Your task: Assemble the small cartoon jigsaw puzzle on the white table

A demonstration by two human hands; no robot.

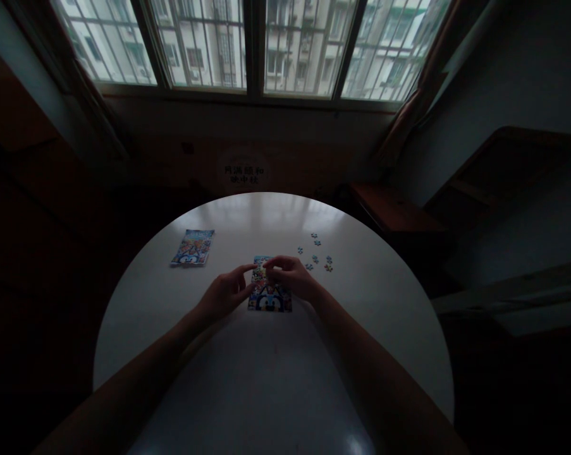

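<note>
A small jigsaw puzzle (270,302) with a colourful cartoon picture lies flat on the white table, its large blue and white face toward me. My left hand (226,291) rests at its left edge, index finger and thumb stretched apart with nothing between them. Over the puzzle's upper right part is my right hand (289,276), its fingers bent and drawn together near the top rows. Whatever those fingertips hold is too small and dark to make out. The right hand hides part of the picture. Several loose jigsaw pieces (315,259) lie just beyond it to the right.
A printed packet (193,248) with a similar picture lies on the left of the round white table (361,316). A reddish wooden stool or bench (394,208) stands past the table's right edge. Barred windows (257,50) are behind, and the room is dim.
</note>
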